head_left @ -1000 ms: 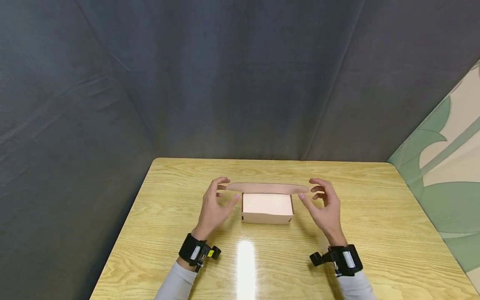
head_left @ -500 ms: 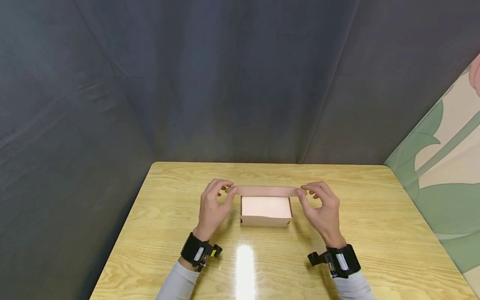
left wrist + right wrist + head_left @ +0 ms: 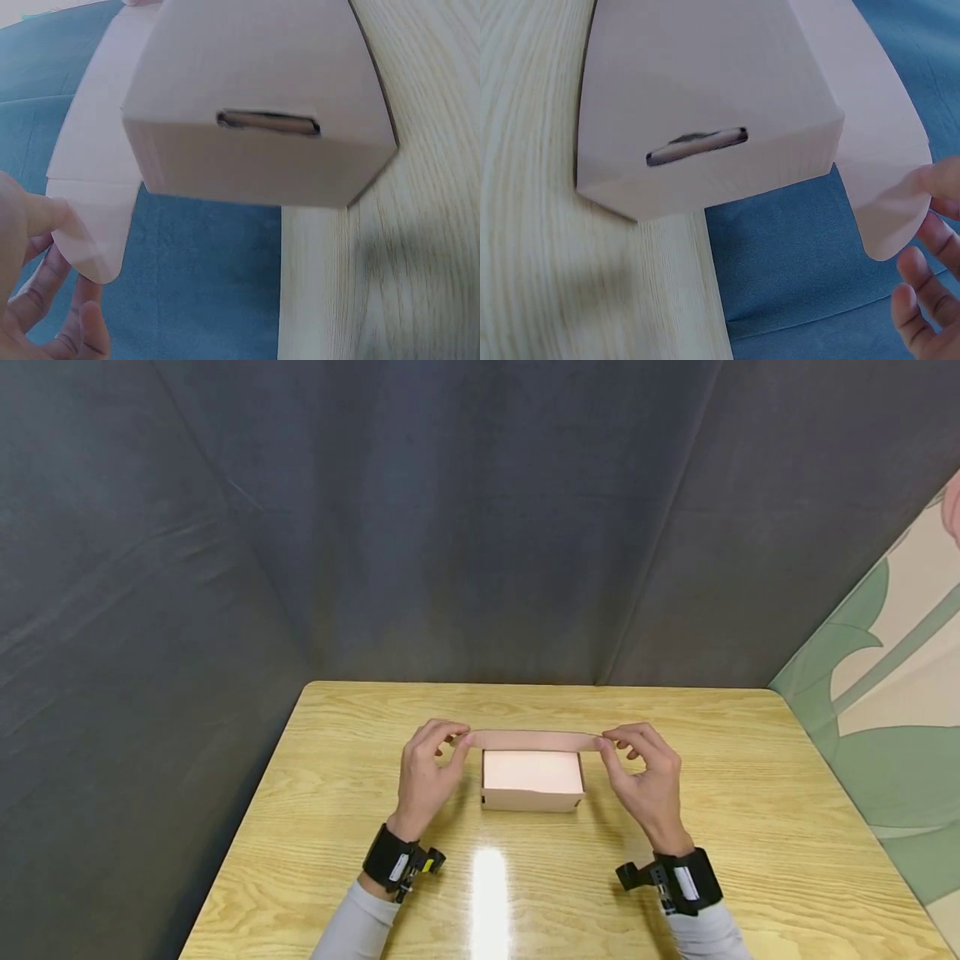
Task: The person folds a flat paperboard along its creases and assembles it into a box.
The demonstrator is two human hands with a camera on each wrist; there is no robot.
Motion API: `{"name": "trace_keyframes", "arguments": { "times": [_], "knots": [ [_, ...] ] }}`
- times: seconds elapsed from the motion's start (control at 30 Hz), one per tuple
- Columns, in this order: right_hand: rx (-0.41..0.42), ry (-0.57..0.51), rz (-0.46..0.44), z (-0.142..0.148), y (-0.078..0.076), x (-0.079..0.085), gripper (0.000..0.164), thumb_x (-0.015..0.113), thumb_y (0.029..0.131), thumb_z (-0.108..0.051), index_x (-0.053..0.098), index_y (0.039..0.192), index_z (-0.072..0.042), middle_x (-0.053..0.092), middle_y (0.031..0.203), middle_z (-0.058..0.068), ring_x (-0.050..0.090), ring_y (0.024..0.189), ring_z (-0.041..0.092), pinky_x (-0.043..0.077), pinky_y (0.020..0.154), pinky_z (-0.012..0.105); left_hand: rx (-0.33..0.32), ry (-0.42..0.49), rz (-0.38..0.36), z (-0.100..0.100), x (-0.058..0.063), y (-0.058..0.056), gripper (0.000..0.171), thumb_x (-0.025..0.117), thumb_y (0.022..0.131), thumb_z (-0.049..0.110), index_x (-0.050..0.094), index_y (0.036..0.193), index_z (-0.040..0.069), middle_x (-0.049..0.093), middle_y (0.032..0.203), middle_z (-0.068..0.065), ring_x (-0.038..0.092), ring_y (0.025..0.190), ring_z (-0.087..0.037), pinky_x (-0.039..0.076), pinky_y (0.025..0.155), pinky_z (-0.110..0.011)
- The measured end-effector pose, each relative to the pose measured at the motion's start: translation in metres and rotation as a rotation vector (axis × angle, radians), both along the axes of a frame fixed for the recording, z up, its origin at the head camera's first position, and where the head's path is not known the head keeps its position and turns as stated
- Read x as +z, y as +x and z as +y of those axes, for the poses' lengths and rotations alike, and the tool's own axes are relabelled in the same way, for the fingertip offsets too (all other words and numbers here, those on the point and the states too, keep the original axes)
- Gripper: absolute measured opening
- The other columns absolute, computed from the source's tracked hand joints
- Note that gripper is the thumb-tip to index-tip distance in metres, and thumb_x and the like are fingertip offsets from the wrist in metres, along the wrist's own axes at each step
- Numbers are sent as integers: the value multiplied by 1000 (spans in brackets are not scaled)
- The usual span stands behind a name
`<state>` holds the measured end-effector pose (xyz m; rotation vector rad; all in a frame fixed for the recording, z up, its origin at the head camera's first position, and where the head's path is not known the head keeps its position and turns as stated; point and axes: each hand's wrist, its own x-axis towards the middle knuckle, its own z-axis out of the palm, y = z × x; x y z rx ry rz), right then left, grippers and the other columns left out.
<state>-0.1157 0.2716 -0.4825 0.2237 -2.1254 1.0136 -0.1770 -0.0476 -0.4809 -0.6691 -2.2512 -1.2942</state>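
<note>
A small pale cardboard box [image 3: 531, 799] stands on the table, its lid panel [image 3: 531, 771] raised at the back. A long flap [image 3: 534, 741] with rounded side ears runs along the lid's far edge. My left hand [image 3: 429, 777] pinches the flap's left ear [image 3: 94, 225] between thumb and fingers. At the other end, my right hand [image 3: 647, 783] pinches the right ear [image 3: 889, 206] likewise. Each wrist view shows a dark slot [image 3: 268, 122] near the box's lower front corner. Whatever the box holds inside is hidden.
The box rests on a light wood-grain table [image 3: 337, 793]. Behind and to the left hangs a dark grey-blue curtain [image 3: 480, 527]. A patterned fabric with green leaves [image 3: 900, 760] borders the right side. A wrist camera [image 3: 390, 860] is strapped to each arm.
Both hands have closed in from beside the flap and taken hold of its ears. The ears now look bent, and the flap shows shorter between the hands. The box stays in place.
</note>
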Motion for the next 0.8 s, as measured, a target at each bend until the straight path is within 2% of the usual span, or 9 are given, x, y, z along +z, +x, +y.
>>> {"name": "trace_keyframes", "arguments": {
  "times": [0.17, 0.37, 0.5, 0.67, 0.8],
  "knots": [
    [16, -32, -31, 1, 1, -1, 7, 82, 90, 0, 81, 97, -3, 74, 95, 11, 64, 86, 30, 45, 71, 18, 4, 14, 2, 0, -1, 1, 13, 76, 101, 21, 81, 109, 11, 76, 103, -5, 70, 90, -20, 57, 66, -47],
    [24, -78, -45, 0, 3, 0, 10, 82, 90, 3, 82, 96, -5, 75, 94, 9, 63, 86, 25, 46, 69, 20, 13, 29, 35, -1, 0, 2, 9, 79, 99, 18, 83, 105, 13, 78, 99, -2, 71, 85, -17, 53, 62, -33],
    [23, -98, -49, -1, 4, 0, 13, 82, 89, 6, 82, 95, -5, 75, 92, 9, 61, 84, 18, 47, 66, 20, 13, 46, 25, -2, 1, 3, 10, 80, 98, 20, 85, 104, 14, 79, 95, 0, 72, 82, -15, 51, 60, -29],
    [31, -111, -56, -2, 6, -1, 11, 79, 88, 10, 81, 92, 1, 74, 89, 13, 58, 81, 7, 46, 63, 22, -28, 98, -17, -5, 0, 4, 10, 81, 97, 18, 86, 104, 14, 80, 94, 0, 71, 78, -14, 48, 56, -24],
    [51, -117, -68, -1, 7, -3, 10, 77, 90, 11, 80, 92, 2, 73, 88, 15, 58, 79, 4, 46, 62, 23, -67, 125, -40, -8, 1, 4, 10, 79, 98, 15, 86, 105, 13, 81, 94, -2, 72, 78, -16, 46, 54, -21]
  ]
}}
